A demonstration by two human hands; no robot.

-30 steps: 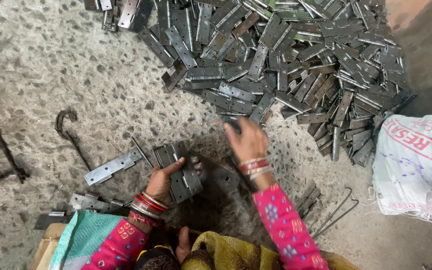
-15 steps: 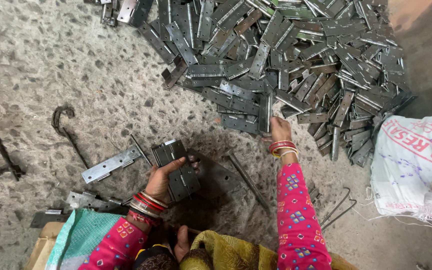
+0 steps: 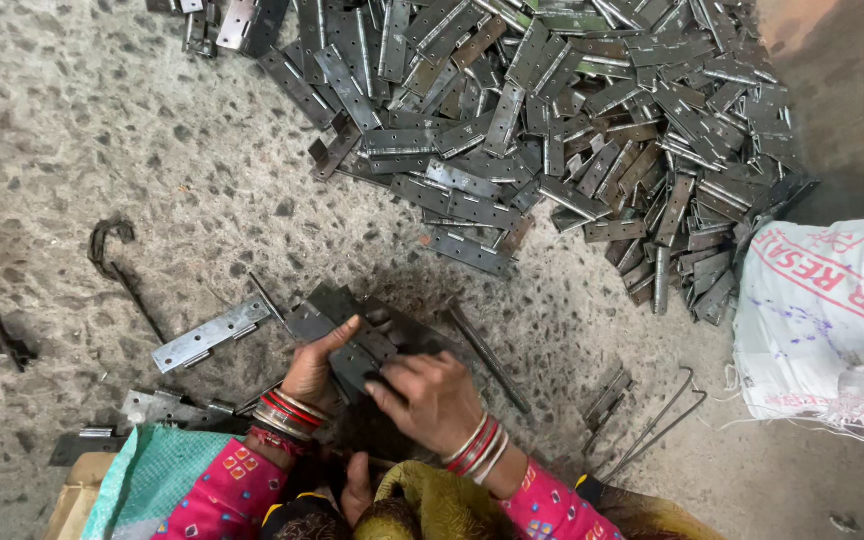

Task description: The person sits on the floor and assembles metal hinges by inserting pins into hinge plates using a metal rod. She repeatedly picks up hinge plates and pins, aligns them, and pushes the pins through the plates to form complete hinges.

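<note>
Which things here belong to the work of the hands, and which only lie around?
In the work:
- left hand and right hand, both on the stack of dark metal hinge plates
- big heap of grey metal hinges

Lying about:
- single flat silver hinge
- bent iron hook
- white printed sack
- thin metal rod

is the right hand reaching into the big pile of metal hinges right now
No, the right hand is down beside the left hand on a dark hinge, apart from the pile.
</note>
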